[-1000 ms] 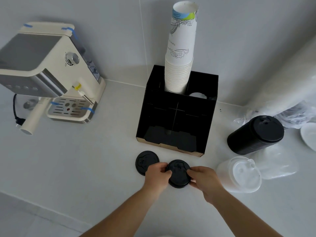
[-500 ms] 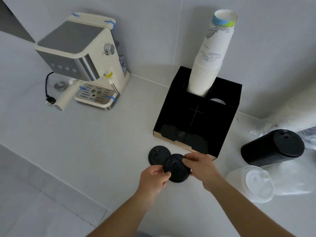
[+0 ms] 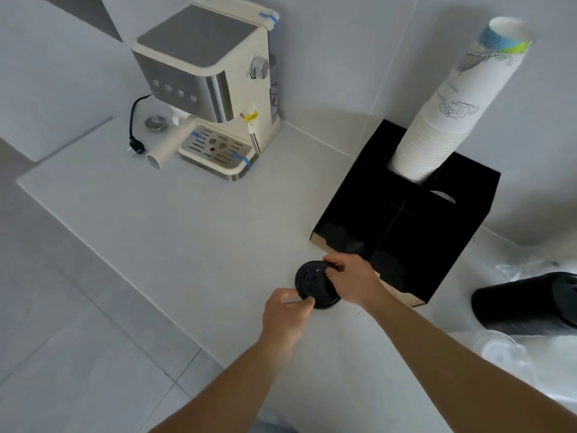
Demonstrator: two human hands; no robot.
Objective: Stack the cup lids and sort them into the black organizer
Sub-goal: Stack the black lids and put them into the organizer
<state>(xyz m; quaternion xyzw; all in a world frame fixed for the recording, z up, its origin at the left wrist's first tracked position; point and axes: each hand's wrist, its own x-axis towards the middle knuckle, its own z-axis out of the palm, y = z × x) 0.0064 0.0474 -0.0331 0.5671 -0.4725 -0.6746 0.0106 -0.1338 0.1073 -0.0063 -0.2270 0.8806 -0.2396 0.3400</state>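
Two black cup lids (image 3: 313,284) lie one on top of the other on the white counter, just in front of the black organizer (image 3: 437,245). My right hand (image 3: 351,281) grips the pile's far right rim. My left hand (image 3: 288,312) pinches its near left rim. The organizer's front compartments look dark; I cannot tell what lies in them. A tall stack of white paper cups (image 3: 449,120) stands in its back left compartment.
A cream espresso machine (image 3: 212,89) stands at the back left with its plug (image 3: 137,148) on the counter. At the right lie a stack of black lids in a sleeve (image 3: 524,304) and clear plastic bags with white lids (image 3: 502,354). The counter edge drops to a tiled floor at the left.
The lid held in both hands has moved left onto the second lid, so the two now form one pile. The camera has swung left.
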